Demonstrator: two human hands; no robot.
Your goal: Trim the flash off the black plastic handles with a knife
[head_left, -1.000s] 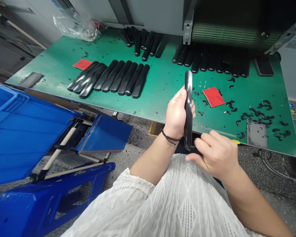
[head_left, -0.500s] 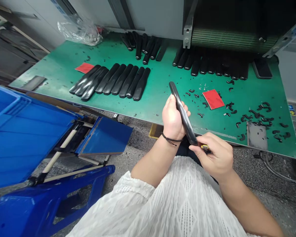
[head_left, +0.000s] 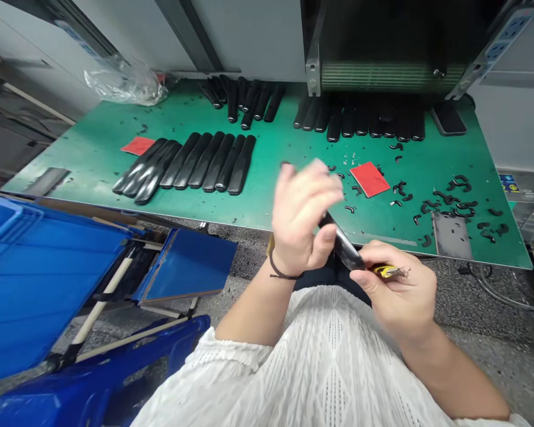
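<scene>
I'm eyeing the glossy black handle-like piece [head_left: 344, 248], slanting by the green bench [head_left: 95, 139]'s near edge. I'm guessing it's light, stiff and kinda slick, so I'd be gripping mid-length. The right hand [head_left: 403, 290] is pinching its near end, also cradling a yellow-and-black tool [head_left: 386, 271]; the blurry left hand [head_left: 300, 216] is hanging spread over it, can't tell if touching.

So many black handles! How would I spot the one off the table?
Start at the green table and find its front edge. There, a black handle slants down to the right hand, beside a yellow tool. Unlike the other handles, lying on the table, this one is held, partly hidden by the left hand.
</scene>
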